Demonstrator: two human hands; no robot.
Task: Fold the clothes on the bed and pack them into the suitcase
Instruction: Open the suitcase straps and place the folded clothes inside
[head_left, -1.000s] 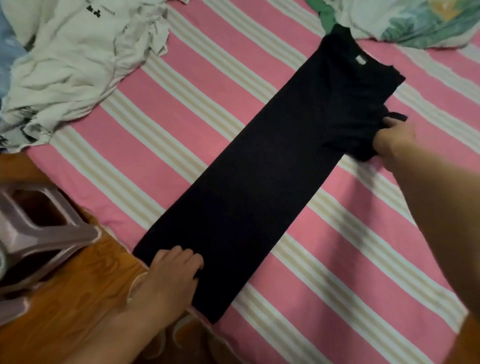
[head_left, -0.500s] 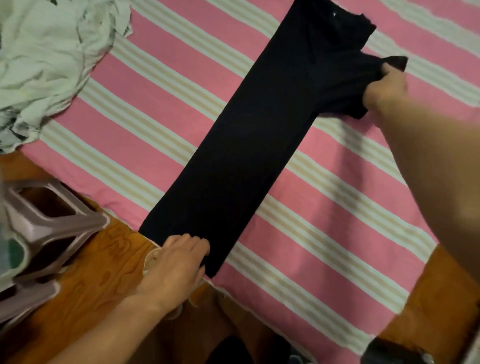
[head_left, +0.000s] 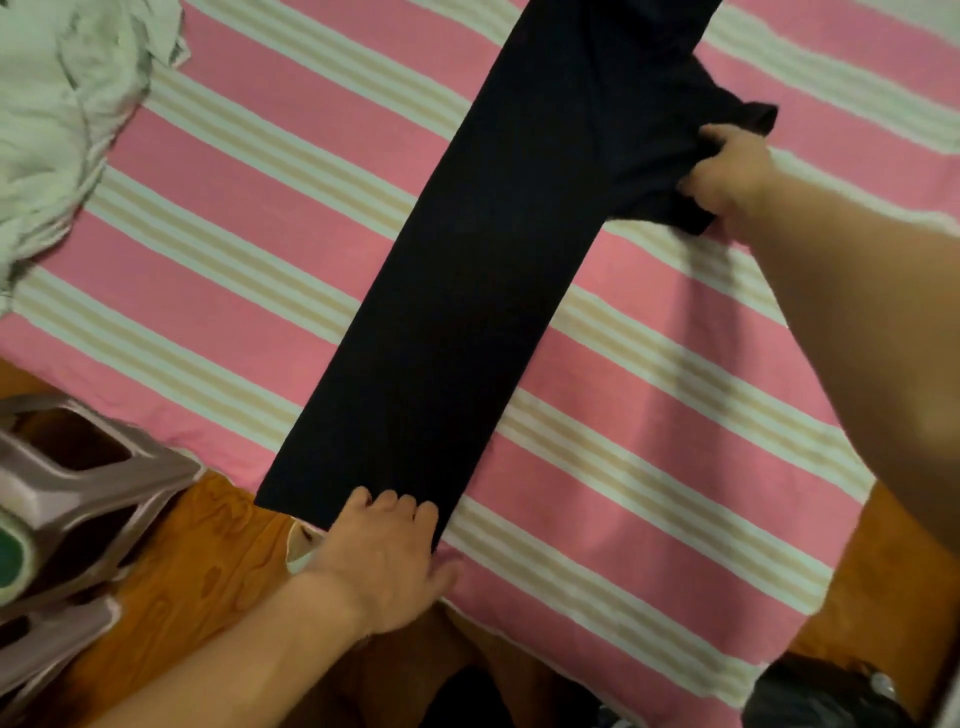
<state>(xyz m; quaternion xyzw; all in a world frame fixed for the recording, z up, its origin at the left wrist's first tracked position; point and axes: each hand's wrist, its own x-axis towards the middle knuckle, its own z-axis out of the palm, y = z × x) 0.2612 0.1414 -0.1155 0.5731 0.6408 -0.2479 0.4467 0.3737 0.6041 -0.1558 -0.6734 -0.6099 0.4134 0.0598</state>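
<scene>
A black T-shirt (head_left: 467, 291) lies folded into a long narrow strip across the pink striped bed sheet (head_left: 234, 197), running from the near edge up to the top of the view. My left hand (head_left: 384, 556) grips its bottom hem at the bed's near edge, fingers curled over the cloth. My right hand (head_left: 727, 171) grips the sleeve that sticks out on the right side of the shirt. The collar end is cut off by the top of the frame. No suitcase is in view.
A crumpled pale green-white garment (head_left: 57, 119) lies at the upper left of the bed. A grey plastic stool (head_left: 67, 499) stands on the wooden floor at the left. A dark object (head_left: 821, 696) sits at the bottom right.
The view has tilted down and closer, so the shirt's collar left the frame. Both hands keep their holds on hem and sleeve; the right hand has drawn the sleeve slightly nearer.
</scene>
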